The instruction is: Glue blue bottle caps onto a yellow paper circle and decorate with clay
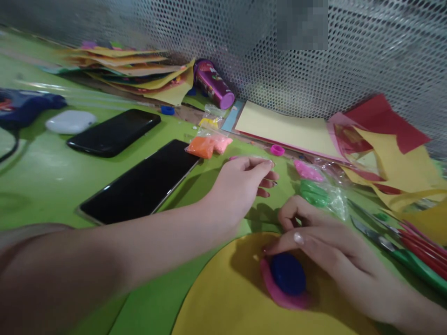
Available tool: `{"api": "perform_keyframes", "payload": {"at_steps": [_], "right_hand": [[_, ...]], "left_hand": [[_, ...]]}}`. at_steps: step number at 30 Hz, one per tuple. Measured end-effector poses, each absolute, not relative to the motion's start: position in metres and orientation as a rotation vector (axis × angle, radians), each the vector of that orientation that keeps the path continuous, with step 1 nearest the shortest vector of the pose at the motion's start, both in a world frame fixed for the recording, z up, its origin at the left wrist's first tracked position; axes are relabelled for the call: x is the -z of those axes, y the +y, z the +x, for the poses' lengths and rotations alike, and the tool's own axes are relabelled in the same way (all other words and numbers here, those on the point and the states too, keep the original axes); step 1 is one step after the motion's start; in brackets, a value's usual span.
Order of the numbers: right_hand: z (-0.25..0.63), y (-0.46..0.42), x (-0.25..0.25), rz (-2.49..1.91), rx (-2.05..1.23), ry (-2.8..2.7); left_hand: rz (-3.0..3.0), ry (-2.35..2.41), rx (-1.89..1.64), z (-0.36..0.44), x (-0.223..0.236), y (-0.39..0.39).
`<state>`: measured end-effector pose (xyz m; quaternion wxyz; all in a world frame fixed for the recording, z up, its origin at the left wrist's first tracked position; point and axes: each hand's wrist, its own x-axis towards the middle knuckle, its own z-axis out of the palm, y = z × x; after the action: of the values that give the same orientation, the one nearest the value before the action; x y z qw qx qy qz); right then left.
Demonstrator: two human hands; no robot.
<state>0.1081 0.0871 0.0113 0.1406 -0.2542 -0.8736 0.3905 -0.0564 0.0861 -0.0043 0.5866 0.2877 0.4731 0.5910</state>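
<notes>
My left hand (244,184) is over the green table with its fingers curled and the thumb tip against the index finger; whatever they hold, if anything, is hidden. A pink strip of modelling clay (275,291) curves around the left and lower edge of a dark blue round disc (288,274). Both lie on a yellow round sheet (216,298). My right hand (324,251) bends over them from the right, a fingertip at the upper end of the pink strip and the thumb close against that finger.
Two black phones (146,181) and a white case (71,122) lie left. Bags of orange clay (200,147) and green clay (314,193) lie beyond my hands. Scissors (384,242) are at right. A purple cup (213,83) and paper sheets (282,125) lie by the perforated metal panel (244,46).
</notes>
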Motion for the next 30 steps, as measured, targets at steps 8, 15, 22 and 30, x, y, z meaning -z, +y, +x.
{"api": "perform_keyframes", "payload": {"at_steps": [8, 15, 22, 30], "right_hand": [[0.102, 0.087, -0.013, -0.868, -1.189, -2.527], [0.098, 0.087, -0.014, -0.91, -1.247, -2.481], [0.099, 0.088, -0.012, -0.891, -1.232, -2.474], [0.101, 0.087, -0.011, -0.888, -1.186, -2.449]], "left_hand": [[0.654, 1.106, -1.372, -0.056, 0.002, 0.086], [0.697, 1.111, -1.354, -0.057, 0.005, 0.085], [0.744, 1.1, -1.35, -0.058, 0.008, 0.087], [0.802, 1.052, -1.344, -0.059, 0.01, 0.086]]}}
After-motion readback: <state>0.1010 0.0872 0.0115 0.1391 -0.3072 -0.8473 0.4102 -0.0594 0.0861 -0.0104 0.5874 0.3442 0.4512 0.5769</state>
